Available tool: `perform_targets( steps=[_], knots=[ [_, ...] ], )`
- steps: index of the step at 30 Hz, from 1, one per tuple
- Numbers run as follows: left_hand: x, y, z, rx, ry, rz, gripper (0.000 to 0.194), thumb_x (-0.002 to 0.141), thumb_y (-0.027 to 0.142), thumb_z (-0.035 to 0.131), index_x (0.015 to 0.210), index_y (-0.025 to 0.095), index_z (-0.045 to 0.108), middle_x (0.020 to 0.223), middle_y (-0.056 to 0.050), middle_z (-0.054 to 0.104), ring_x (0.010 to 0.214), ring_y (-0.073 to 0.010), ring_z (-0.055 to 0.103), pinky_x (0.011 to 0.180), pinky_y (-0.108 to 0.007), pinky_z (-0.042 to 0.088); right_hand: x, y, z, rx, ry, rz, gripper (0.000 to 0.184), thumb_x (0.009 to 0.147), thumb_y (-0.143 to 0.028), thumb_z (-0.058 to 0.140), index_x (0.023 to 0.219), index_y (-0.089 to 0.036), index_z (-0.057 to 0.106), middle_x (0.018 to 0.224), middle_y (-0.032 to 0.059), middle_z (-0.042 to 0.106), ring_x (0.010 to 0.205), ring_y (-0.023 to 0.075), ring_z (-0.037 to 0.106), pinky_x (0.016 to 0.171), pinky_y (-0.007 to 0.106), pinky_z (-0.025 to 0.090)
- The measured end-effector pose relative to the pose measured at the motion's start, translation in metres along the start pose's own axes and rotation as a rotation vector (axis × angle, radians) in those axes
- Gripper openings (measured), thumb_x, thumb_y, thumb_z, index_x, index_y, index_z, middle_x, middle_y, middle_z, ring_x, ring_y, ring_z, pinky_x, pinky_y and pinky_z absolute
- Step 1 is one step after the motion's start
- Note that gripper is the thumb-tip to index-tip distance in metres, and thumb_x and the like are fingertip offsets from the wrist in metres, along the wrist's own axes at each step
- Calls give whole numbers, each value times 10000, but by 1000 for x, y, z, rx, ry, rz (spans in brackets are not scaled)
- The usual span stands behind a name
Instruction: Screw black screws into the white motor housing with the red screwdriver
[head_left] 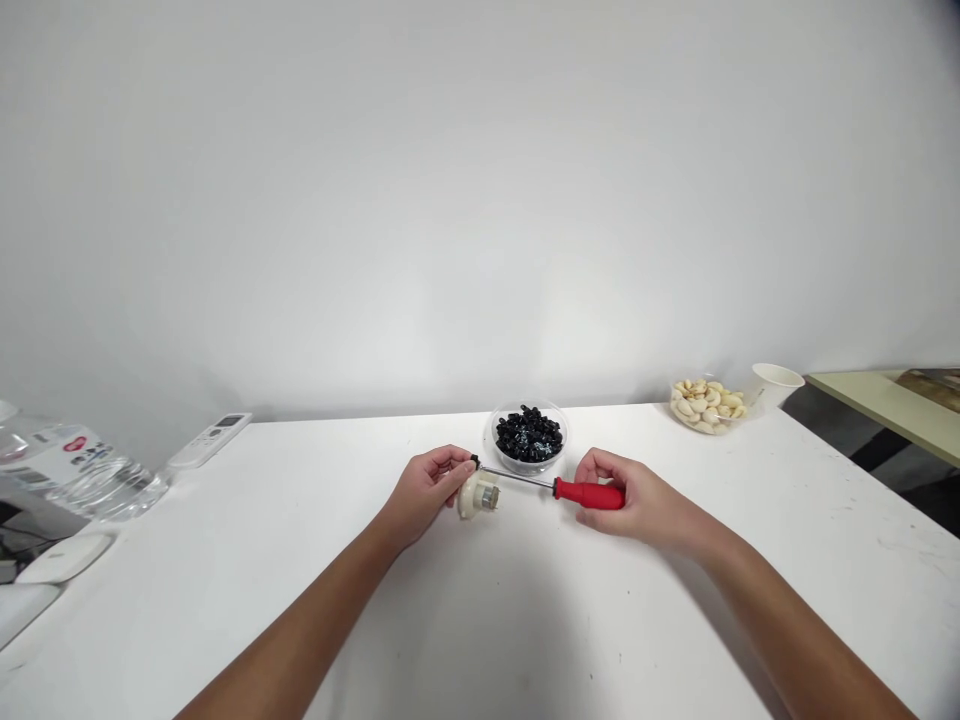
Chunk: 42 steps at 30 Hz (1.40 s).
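My left hand point(429, 492) is closed on a small cream plastic part with a metal cylinder point(478, 495) sticking out of its right side. A small black piece point(475, 461) sits at the thumb tip, above the cream part. My right hand point(626, 498) is wrapped round the red handle of a screwdriver point(589, 494). Its metal shaft points left, with the tip at the black piece; I cannot tell whether they are joined. Just behind both hands stands a clear round dish point(563, 437) of small shiny black pieces point(529, 433).
At the back right are a clear container of cream-coloured pieces point(706, 404) and a white cup point(775, 385). A white remote control point(211, 440) lies back left, near a water bottle point(82, 465) and a flat white object point(67, 558). A wall closes off the white table point(315, 620).
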<state>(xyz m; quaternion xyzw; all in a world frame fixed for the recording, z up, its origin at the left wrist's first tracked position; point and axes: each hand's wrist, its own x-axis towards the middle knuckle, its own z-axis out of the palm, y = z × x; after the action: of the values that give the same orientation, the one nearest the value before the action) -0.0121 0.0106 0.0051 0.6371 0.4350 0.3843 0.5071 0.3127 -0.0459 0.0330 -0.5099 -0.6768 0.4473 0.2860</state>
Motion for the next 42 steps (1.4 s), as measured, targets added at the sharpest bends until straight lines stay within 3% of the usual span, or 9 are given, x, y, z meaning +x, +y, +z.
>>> perform_targets(
  steps=[4, 11, 16, 21, 26, 29, 33, 36, 42],
  knots=[
    [-1, 3, 1, 21, -11, -4, 314, 923, 491, 679, 938, 177, 678, 761, 10, 570, 623, -119, 456, 583, -235, 383, -2, 3, -8, -97, 27, -68, 188, 823, -205, 681, 977, -249, 581, 804, -26, 604, 668, 152, 516, 578, 245, 382],
    [-2, 5, 3, 32, 6, -15, 329, 912, 506, 683, 927, 176, 675, 769, 5, 586, 629, -128, 483, 601, -244, 417, -6, -6, -13, -302, 105, -177, 206, 983, -415, 589, 1101, -281, 693, 949, 30, 692, 771, 209, 603, 665, 313, 427],
    [-3, 3, 5, 51, 24, 7, 334, 925, 511, 667, 953, 179, 691, 774, 2, 603, 627, -121, 490, 595, -239, 427, -7, -3, -7, -198, 46, -75, 235, 983, -460, 591, 972, -230, 639, 761, 5, 590, 641, 163, 480, 562, 274, 352],
    [-6, 6, 8, 106, 94, 13, 303, 926, 486, 663, 972, 191, 717, 812, -13, 630, 655, -128, 510, 598, -233, 453, -7, 6, -14, -94, 71, -41, 240, 847, -281, 725, 1001, -250, 543, 801, -28, 578, 664, 150, 478, 570, 247, 366],
    [-5, 4, 9, 116, 110, 13, 317, 928, 501, 660, 989, 196, 718, 832, -17, 645, 649, -128, 517, 597, -236, 456, -4, 4, -20, -91, 111, -16, 275, 930, -486, 672, 1038, -234, 653, 887, 26, 634, 697, 171, 514, 579, 275, 370],
    [-5, 2, 9, 104, 115, 17, 335, 931, 517, 658, 1007, 196, 716, 827, -14, 642, 657, -129, 516, 598, -234, 459, -3, 4, -16, -62, 87, 6, 336, 1012, -527, 529, 938, -215, 629, 766, 6, 563, 646, 154, 450, 557, 273, 326],
    [-5, 2, 9, 91, 112, 24, 348, 925, 521, 667, 1010, 186, 712, 822, -13, 635, 654, -125, 507, 584, -229, 444, -3, 10, -13, 28, 53, 34, 157, 944, -329, 631, 1014, -251, 515, 751, -44, 478, 637, 133, 398, 557, 246, 314],
    [-5, 3, 8, 99, 128, 25, 355, 926, 525, 668, 1012, 183, 709, 822, -9, 627, 658, -121, 504, 586, -226, 437, -4, 14, -17, 115, 2, 1, 287, 817, -124, 633, 1015, -261, 477, 821, -50, 449, 645, 115, 377, 551, 229, 306],
    [-4, 3, 7, 89, 159, 19, 365, 919, 529, 674, 1003, 176, 707, 809, -8, 627, 628, -112, 493, 569, -220, 420, -5, 12, -24, 261, -35, 11, 153, 907, -238, 639, 994, -237, 513, 728, -46, 504, 539, 113, 431, 536, 267, 346]
  ],
)
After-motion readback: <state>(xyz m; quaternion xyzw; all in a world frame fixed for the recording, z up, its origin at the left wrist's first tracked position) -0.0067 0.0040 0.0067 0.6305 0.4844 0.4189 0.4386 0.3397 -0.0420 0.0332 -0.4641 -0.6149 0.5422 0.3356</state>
